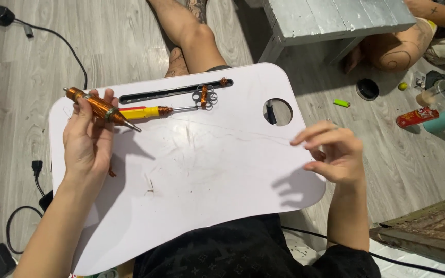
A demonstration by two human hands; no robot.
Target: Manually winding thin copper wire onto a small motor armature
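Copper-wound tool [101,108] is clasped in the left hand [86,141] above the white lap tray [207,175], near its far-left corner. Right hand [333,152] hovers open, empty, over the tray's right edge. Tray slot [173,91] contains a small copper coil [224,81].

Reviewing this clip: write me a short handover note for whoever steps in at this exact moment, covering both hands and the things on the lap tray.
Left hand: closed around a copper-wire-wound tool with a pointed metal tip, held above the tray's upper left corner.
Right hand: empty, fingers loosely curled, hovering over the right edge of the white lap tray.
On the tray: a yellow-handled tool lies beside the slot, its shaft reaching a small wire-wrapped ring cluster.
Done: the held tool is already wrapped in copper wire.
Left: cannot be told from this view; a very thin strand seems to cross the tray towards the right hand.
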